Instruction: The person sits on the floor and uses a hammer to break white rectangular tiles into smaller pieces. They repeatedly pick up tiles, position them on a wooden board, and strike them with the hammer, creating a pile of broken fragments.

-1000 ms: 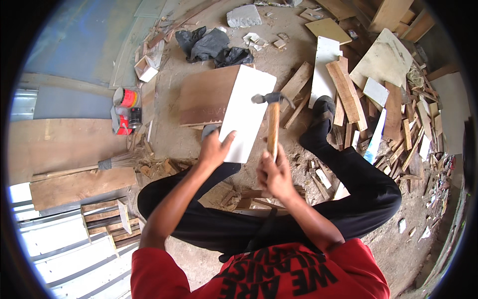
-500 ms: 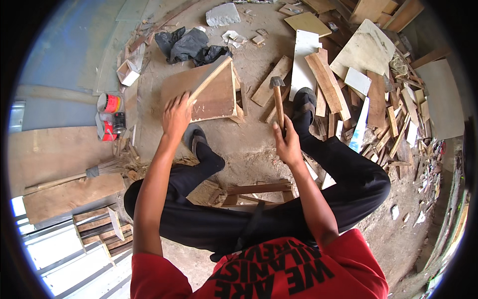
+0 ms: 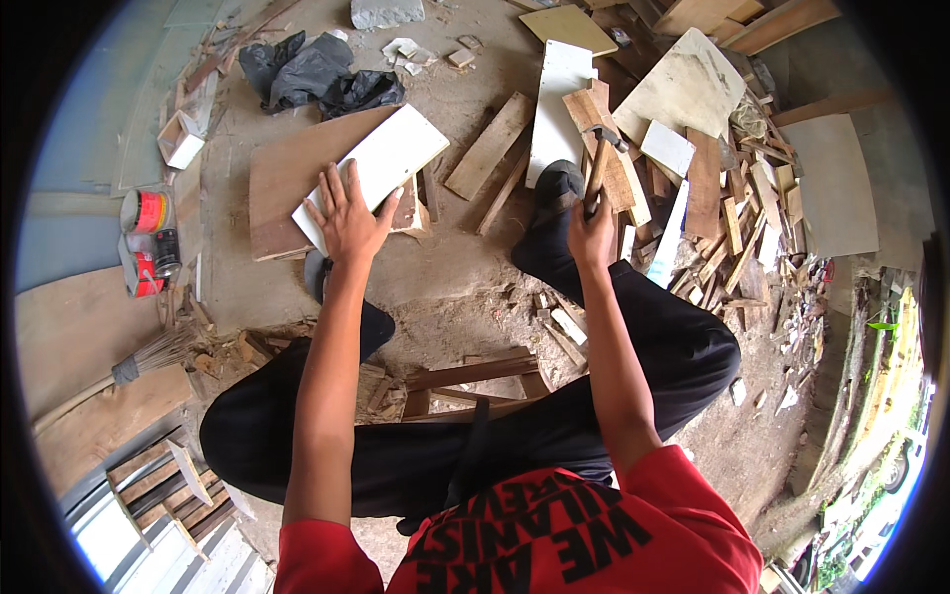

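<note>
My left hand (image 3: 350, 220) lies with fingers spread on a white-faced board (image 3: 392, 148). That board rests flat, at a slant, on a brown wooden panel (image 3: 281, 183), which sits on top of a wooden piece partly hidden underneath. Farther right, my right hand (image 3: 592, 234) is wrapped round the wooden handle of a hammer (image 3: 598, 168). The hammer's dark metal head is up, in front of the scrap wood and apart from the white board.
Scrap boards (image 3: 705, 183) are heaped on the right. A black plastic bag (image 3: 315, 74) lies beyond the panel. Red cans (image 3: 146, 212) stand at the left near a broom (image 3: 126, 371). A low wooden frame (image 3: 475, 374) lies between my legs.
The white board has gone from tilted on its edge to flat on the panel. My left hand has opened out over it. The hammer has been lifted and turned to the right.
</note>
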The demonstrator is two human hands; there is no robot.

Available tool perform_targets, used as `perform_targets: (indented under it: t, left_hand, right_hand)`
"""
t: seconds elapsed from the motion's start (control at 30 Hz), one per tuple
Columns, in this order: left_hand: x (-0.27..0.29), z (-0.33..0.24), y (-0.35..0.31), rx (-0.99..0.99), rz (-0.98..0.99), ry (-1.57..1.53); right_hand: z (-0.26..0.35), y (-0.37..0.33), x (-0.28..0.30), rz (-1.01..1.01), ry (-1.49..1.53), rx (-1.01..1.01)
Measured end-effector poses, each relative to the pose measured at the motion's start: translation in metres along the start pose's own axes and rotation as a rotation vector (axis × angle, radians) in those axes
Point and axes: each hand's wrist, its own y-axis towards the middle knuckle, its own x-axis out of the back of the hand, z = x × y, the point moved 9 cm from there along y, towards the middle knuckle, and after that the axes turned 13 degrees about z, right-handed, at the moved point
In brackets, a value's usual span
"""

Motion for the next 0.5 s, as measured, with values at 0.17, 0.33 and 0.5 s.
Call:
perform_targets:
  t: [0.17,0.33,0.5]
  left_hand:
    - [0.008,-0.004,-0.001,0.006,-0.018,0.016]
    - [0.006,0.003,-0.006,0.009,-0.043,0.055]
    - [0.011,-0.004,-0.002,-0.019,-0.066,0.024]
  right_hand:
    - [-0.029,0.030,-0.031,-0.018,-0.303,0.060]
    - [0.022,0.004,-0.048,-0.007,-0.335,0.434]
    - [-0.053,-0.034,-0.174,0.395,-0.177,0.017]
